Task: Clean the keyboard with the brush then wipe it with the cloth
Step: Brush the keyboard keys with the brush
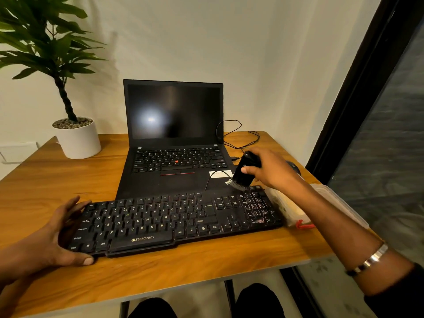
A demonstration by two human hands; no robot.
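Right hand (273,169) reaches in from right, fingers (249,168) wrapped round black brush (244,172), bristles down, touching top right corner of keyboard (179,222). Left hand (55,237) braces keyboard's left end, fingers straight, thumb on table (206,267). Keyboard black, lies flat before open laptop (175,138), slightly skewed.

A wooden table (46,180) stands against a plain white wall (263,53); right of the table runs a dark-framed glass door (367,111).
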